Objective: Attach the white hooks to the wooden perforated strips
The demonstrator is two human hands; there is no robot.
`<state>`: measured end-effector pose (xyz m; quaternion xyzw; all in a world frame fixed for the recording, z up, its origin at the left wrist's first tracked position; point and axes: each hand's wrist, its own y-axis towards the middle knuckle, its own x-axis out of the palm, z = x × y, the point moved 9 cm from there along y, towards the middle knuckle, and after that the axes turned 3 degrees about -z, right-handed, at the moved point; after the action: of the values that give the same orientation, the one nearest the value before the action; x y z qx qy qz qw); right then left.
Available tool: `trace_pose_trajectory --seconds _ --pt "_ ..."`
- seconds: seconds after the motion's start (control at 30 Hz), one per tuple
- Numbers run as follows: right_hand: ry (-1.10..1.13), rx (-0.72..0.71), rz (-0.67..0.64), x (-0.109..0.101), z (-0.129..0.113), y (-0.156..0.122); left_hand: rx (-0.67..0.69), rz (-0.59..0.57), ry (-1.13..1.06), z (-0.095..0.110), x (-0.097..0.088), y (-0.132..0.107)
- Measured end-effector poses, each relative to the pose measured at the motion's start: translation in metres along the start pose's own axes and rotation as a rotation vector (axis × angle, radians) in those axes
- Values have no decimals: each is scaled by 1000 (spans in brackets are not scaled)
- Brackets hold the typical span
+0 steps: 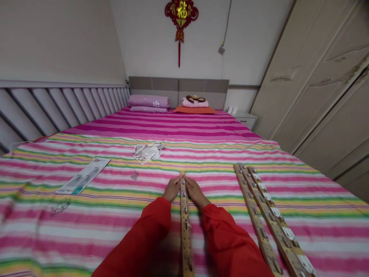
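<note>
A long narrow wooden strip lies lengthwise in front of me on the striped sheet. It has a row of holes and several small metal hooks along its top. Near its far end, my left hand grips the left side, and my right hand grips the right side. My fingertips come together over the wood there; whatever small part may be under them is hidden. Off to the right lie more wooden strips with metal fittings, and the outermost strip carries white round pieces.
At left are a long blister card and a tangle of thin wire. Loose packaging is piled beyond my hands. A bed rail runs along the left, a wardrobe along the right. Folded bedding sits by the headboard.
</note>
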<state>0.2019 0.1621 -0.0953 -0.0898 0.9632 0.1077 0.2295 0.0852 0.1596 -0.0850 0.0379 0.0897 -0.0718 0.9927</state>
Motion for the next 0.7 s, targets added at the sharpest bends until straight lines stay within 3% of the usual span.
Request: trace_pose_trajectory --seconds 0.13,0.2,0.27,0.37,0.47,0.57,0.7 --pt "134 5 18 -4 3 -4 -81 -19 -139 -2 -6 -12" --pt "195 11 17 -5 3 -6 -123 60 -149 -4 -29 -19" --pt "270 28 13 -6 2 -7 -77 261 -69 3 -73 -27" --pt "352 98 25 -7 6 -10 -89 715 117 9 -155 -53" --pt "355 151 59 -9 11 -11 -128 979 251 10 -208 -77" --pt "366 163 82 -10 13 -11 -209 1021 314 2 -226 -85" --pt "381 161 104 -11 16 -12 -238 906 309 -7 -221 -78"
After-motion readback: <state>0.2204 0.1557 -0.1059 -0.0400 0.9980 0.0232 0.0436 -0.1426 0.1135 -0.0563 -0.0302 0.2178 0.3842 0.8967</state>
